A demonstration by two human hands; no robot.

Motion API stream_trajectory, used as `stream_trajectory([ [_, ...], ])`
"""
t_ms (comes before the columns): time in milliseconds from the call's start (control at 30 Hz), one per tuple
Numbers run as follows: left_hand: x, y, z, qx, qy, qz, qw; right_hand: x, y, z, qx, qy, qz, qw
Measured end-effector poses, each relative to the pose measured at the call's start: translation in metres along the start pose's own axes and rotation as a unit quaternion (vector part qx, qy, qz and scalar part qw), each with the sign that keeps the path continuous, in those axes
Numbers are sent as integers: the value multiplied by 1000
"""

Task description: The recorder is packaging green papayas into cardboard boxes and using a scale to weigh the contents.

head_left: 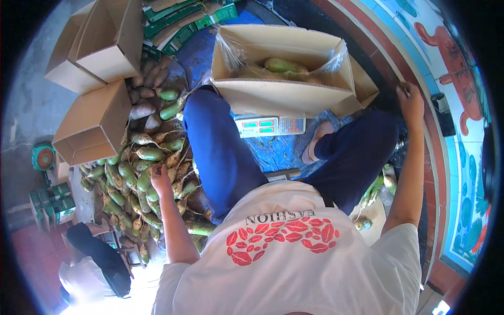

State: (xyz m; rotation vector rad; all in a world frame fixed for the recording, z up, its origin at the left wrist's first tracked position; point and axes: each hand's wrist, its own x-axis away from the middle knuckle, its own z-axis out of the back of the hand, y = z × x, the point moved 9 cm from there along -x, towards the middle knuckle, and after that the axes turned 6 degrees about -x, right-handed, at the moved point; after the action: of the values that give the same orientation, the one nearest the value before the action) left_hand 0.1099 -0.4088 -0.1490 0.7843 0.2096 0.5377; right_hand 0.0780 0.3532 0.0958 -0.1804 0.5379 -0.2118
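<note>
Green radishes with pale roots lie in a big heap on my left. My left hand is over this heap, fingers curled down beside one green radish; whether it grips anything is hidden. Out to the right, my right hand is raised beside the tiled ledge, its fingers bent together; I cannot make out anything in them. In front of me an open cardboard box lined with clear plastic holds a green radish. It stands on a white digital scale between my legs.
Open, upright cardboard boxes stand at the far left, with another tipped box by the heap. Flattened green cartons lie behind on a blue sheet. More radishes lie by my right leg. A painted tile wall borders the right.
</note>
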Motion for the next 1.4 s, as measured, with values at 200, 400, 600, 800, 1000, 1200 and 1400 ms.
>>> stream_trajectory([
  [200,10,6,-9,-28,-9,26,999,-60,-135,-70,-283,-143,69,946],
  [400,28,-13,-23,-96,-50,32,994,-43,-241,-233,-66,-399,287,869],
  [600,66,-61,-30,-126,-87,104,983,-5,-270,-342,91,-437,457,770],
  [800,103,-67,-33,-120,-95,140,978,-6,-239,-396,247,-338,470,777],
  [1000,141,-121,-41,-193,-141,234,942,1,-241,-373,192,-413,466,759],
  [1200,161,-142,-51,-180,-139,211,951,-40,-252,-271,24,-380,317,869],
  [1400,162,-157,-81,-198,-205,221,933,-86,-263,-104,-70,-244,265,930],
])
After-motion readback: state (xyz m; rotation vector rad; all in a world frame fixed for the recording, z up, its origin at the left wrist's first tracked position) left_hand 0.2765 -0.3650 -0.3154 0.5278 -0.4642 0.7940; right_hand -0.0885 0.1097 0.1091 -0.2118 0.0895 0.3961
